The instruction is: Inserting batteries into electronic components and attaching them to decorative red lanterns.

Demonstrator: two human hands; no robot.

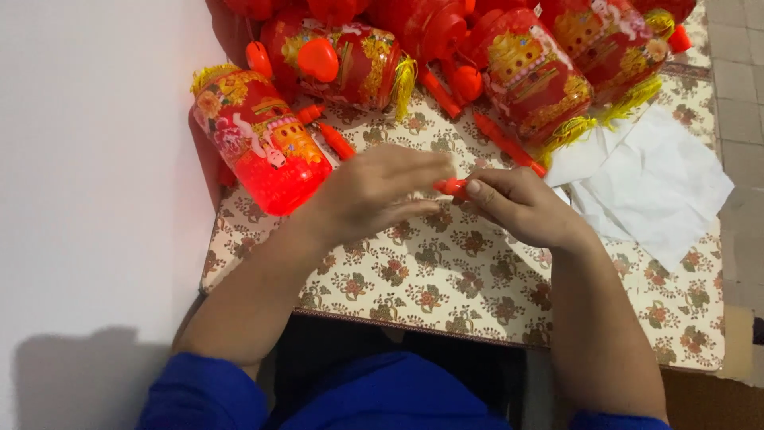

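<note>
Pinching a small red plastic piece in our right hand, we steadied it with our flat, open left hand beside the red lantern

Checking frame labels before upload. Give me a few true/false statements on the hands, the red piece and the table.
1. The right hand pinches a small red plastic piece. True.
2. The left hand grips a lantern. False: it lies flat with fingers stretched toward the red piece, beside the nearest red lantern.
3. The tablecloth is plain blue. False: it is cream with a flower pattern.
4. White tissue paper lies by the right hand. True.
5. Only one lantern is on the table. False: several are piled at the far edge.
</note>
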